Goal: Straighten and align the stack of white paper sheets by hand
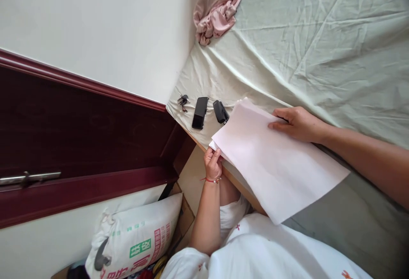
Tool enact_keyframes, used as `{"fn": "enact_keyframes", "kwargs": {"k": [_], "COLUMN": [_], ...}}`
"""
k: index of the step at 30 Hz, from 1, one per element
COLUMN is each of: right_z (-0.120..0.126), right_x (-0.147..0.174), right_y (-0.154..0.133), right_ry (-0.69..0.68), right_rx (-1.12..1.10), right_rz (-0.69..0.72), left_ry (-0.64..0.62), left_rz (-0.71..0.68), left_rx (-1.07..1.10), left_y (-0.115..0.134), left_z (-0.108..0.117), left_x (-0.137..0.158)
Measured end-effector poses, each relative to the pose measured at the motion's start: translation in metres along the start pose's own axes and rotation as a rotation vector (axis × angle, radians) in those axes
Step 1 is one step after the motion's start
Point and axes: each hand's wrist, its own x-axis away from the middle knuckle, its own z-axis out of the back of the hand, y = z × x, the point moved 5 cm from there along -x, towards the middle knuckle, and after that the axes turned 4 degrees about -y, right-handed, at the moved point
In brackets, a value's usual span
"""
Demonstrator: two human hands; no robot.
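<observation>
The left hand pinched a corner of the paper; the right hand gripped its far edge, thumb on top, probably so two points of support kept it flat. Beyond the left fingers lay the stapler and phone, apparently within easy reach.
</observation>
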Motion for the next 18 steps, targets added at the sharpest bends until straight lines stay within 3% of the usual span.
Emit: {"fn": "enact_keyframes", "kwargs": {"k": [9,18], "right_z": [0.005,0.005], "right_x": [0.0,0.002], "right_y": [-0.001,-0.008], "right_ry": [0.036,-0.136], "right_rx": [0.0,-0.074], "right_rz": [-0.041,-0.008], "left_ry": [0.107,0.119], "left_rz": [-0.031,-0.053], "left_rx": [0.025,0.133], "left_y": [-0.006,-0.004], "left_z": [0.002,0.002], "left_x": [-0.005,-0.004]}}
